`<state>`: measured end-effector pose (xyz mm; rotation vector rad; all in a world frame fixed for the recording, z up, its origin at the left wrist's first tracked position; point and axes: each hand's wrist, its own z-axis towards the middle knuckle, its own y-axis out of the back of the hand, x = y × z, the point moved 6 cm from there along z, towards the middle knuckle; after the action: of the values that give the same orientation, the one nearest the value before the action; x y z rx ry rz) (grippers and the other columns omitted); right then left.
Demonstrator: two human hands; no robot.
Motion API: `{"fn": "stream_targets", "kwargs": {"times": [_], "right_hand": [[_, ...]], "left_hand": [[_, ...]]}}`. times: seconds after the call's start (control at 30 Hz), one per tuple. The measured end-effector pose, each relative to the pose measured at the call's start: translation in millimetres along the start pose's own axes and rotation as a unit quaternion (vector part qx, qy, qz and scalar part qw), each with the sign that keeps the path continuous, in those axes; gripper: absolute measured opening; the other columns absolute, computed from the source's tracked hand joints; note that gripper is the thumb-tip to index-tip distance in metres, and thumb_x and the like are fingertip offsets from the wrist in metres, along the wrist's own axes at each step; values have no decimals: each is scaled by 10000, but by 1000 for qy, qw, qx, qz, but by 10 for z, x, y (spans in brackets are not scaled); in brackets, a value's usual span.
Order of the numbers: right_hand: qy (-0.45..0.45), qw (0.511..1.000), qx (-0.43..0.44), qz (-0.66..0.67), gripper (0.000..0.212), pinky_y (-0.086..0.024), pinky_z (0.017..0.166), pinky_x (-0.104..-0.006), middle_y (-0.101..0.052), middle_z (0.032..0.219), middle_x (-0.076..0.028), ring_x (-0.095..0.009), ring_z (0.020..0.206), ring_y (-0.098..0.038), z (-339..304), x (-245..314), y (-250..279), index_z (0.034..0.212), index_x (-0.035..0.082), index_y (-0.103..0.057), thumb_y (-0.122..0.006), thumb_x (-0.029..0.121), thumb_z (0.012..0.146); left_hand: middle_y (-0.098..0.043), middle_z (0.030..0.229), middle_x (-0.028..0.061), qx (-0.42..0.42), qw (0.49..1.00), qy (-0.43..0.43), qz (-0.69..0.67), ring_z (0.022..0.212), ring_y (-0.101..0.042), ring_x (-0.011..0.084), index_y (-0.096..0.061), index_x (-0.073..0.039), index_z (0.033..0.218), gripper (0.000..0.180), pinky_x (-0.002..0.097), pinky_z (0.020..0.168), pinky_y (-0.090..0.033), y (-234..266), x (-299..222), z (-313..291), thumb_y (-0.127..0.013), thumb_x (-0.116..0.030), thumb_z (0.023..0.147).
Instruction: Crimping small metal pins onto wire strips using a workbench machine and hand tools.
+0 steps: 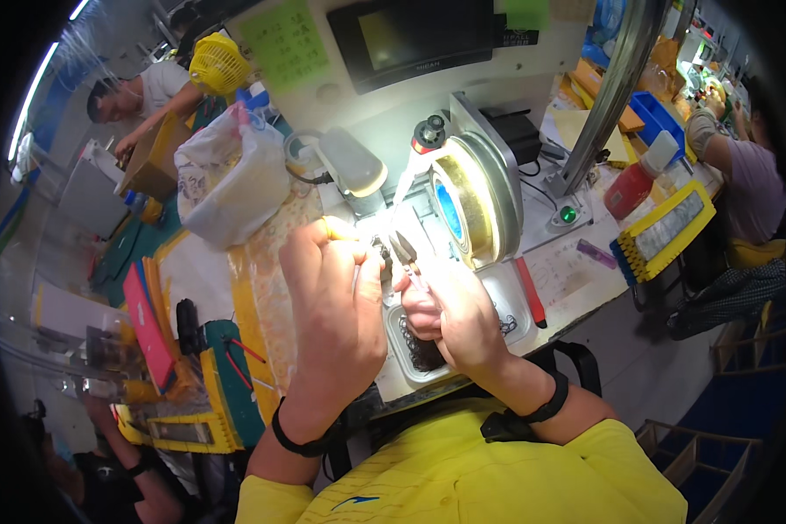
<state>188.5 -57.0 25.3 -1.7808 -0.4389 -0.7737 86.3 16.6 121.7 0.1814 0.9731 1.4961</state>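
Observation:
My left hand (336, 301) is closed in a pinch, thumb against fingers, under a bright light. What it pinches, if anything, is lost in glare, though a small dark piece shows close to the fingertips. My right hand (454, 314) is closed around a metal-tipped hand tool (403, 245), its grey pointed jaws angled up and left toward the left fingertips. I cannot tell whether the tool touches anything. Beneath the right hand stands a white plastic tray (430, 376) with dark, thin, tangled parts inside.
A spool of yellowish wire or tape (476, 205) stands beyond my right hand, beside a lamp (352, 163). A red marker (530, 293) lies right of the tray. A white bag (236, 183) sits far left; a red bottle (639, 177) stands right. Other people work on both sides.

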Motion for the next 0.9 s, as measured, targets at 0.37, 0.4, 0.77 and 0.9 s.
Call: {"fn": "stream_targets", "kwargs": {"times": [0.37,0.4,0.77,0.9], "right_hand": [[40,976,-30,-214,357,-398,666,-226,-534,817,46,-37,736,-469,-13,71,173,1089,58,-689,-486,340,1168],[40,976,-31,-212,357,-398,666,-226,-534,817,46,-37,736,-469,-135,186,197,1089,58,-689,-486,340,1168],[313,635,-282,-648,279,-535,756,-447,-712,856,-186,-410,823,-667,-703,1086,1275,1174,9,-651,-772,198,1008],[440,473,-308,-698,249,-526,788,-462,-688,808,-138,-347,853,-641,-843,1147,1032,1129,7,-667,-799,141,964]], "left_hand": [[-596,915,87,-14,992,81,-99,816,-581,253,-650,-12,1028,62,349,755,-461,-10,351,-140,-679,27,990],[-613,921,61,-10,985,106,-138,813,-586,207,-656,-20,1036,78,326,740,-452,5,475,-170,-689,28,984],[-617,826,-52,-88,937,304,-147,655,-436,12,-768,16,1296,267,189,580,-321,527,1374,-320,-700,-130,1083],[-698,1079,-13,-82,976,157,125,853,-583,72,-693,-24,1431,341,241,769,-482,299,1392,-273,-623,-86,1102]]}}
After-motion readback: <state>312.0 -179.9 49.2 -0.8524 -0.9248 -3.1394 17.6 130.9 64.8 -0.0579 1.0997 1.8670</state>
